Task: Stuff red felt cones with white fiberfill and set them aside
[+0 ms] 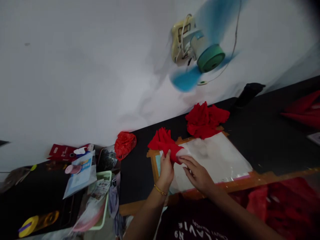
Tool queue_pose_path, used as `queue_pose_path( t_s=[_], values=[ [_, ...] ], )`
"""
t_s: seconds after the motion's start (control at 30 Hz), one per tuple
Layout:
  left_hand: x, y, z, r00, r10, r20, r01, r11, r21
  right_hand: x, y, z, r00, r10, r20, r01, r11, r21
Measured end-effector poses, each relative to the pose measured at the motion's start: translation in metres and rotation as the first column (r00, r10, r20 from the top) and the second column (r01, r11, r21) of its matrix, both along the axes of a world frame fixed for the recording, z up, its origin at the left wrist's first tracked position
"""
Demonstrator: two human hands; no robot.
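Observation:
A red knit glove (163,144), its cuff end showing a pale lining or rim, is held above the near left part of a white sheet (212,155) on the table. My left hand (166,168) grips the cuff from below, thumb on top. At the pale end, the fingertips of my right hand (199,175) touch the rim; its thumb is apart from the fingers. Whether the fingertips reach inside the cuff I cannot tell. Behind, a heap of red gloves (206,120) lies at the sheet's far edge.
Brown tape (260,178) borders the sheet on the black table. A wall fan (210,58) spins above. To the left are a red plastic bag (125,145) and a pale green basket (106,206). A black bottle (248,95) stands far right; red material (287,203) lies near right.

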State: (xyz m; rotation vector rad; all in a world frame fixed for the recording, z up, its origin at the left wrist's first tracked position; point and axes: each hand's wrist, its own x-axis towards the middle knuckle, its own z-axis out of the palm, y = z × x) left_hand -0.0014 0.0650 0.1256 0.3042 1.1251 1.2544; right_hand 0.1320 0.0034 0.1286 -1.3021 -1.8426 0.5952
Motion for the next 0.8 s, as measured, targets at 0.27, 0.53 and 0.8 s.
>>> queue_pose_path(
  t_s=[0.27,0.53,0.8],
  values=[
    [0.008,-0.01,0.006,0.99,-0.124,0.066,0.124,0.992,-0.002,0.004,0.016,-0.015,0.969,-0.176,0.175,0.166,0.984,0.069],
    [0.017,-0.01,0.016,0.994,-0.096,0.045,0.095,0.995,0.021,-0.002,0.015,-0.015,0.973,-0.013,0.229,-0.029,0.983,0.18],
    [0.013,-0.014,0.004,0.982,-0.166,-0.092,0.176,0.979,0.105,0.001,0.017,-0.025,0.891,0.209,0.403,-0.168,0.976,-0.135]
  ],
)
